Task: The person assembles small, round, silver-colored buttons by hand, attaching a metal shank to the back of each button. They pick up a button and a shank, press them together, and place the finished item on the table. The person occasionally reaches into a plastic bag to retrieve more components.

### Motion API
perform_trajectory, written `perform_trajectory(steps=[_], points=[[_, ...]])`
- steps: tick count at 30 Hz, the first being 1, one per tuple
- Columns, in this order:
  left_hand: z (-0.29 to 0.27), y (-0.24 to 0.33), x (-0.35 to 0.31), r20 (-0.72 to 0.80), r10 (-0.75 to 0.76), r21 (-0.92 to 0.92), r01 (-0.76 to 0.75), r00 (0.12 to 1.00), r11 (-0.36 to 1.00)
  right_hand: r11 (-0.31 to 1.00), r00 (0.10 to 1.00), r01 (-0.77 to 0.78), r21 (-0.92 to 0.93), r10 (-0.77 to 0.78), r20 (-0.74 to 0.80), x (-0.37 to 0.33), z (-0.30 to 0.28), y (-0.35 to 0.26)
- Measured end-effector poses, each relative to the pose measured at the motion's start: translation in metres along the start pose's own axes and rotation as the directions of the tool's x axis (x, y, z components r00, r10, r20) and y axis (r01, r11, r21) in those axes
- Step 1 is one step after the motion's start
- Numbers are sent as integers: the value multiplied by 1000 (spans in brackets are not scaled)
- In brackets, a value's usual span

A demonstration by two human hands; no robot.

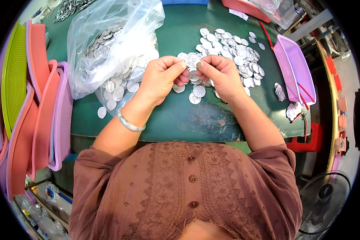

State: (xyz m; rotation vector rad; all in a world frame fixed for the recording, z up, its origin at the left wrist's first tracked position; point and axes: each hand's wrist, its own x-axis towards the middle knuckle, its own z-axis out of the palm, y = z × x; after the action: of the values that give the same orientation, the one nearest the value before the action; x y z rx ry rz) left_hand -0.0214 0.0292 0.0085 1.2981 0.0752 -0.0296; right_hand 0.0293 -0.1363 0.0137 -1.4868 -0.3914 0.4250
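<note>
Over the near middle of the table, my left hand (161,78) and my right hand (223,77) meet with thumbs and fingertips pinched. Between them is a silver medal (192,60), its embossed face turned up. Beneath and between my fingers lie more round silver medals (199,91), some with a small loop. To the right spreads a loose pile of such medals (238,50). On the left, a clear plastic bag (120,60) lies open with many medals (118,92) spilling out of its mouth. A single medal (102,112) rests apart near the table's front left.
Stacked pink, purple and green plastic baskets (40,108) stand along the left. At the right edge are a purple basket (294,66), red-handled pliers (304,96) and small medal stacks (279,92). A red stool (312,138) and a fan (326,194) stand beyond the green table (176,124).
</note>
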Motion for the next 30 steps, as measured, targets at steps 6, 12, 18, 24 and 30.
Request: perform_trajectory(steps=[6, 12, 18, 24, 30], points=[[-3, 2, 2, 17, -14, 21, 13, 1000, 1000, 1000, 1000, -11, 26, 10, 22, 0, 1, 0], [-4, 3, 2, 19, -20, 46, 19, 1000, 999, 998, 999, -17, 57, 14, 39, -1, 1, 1], [-4, 4, 1, 19, -34, 57, 33, 999, 998, 996, 999, -35, 83, 32, 41, -1, 1, 0], [-5, 2, 2, 28, -30, 24, 29, 999, 999, 995, 998, -54, 88, 50, 45, -2, 2, -1], [-4, 3, 1, 34, -35, 5, 35, 999, 999, 990, 997, -68, 122, 63, 40, -2, 2, -1]])
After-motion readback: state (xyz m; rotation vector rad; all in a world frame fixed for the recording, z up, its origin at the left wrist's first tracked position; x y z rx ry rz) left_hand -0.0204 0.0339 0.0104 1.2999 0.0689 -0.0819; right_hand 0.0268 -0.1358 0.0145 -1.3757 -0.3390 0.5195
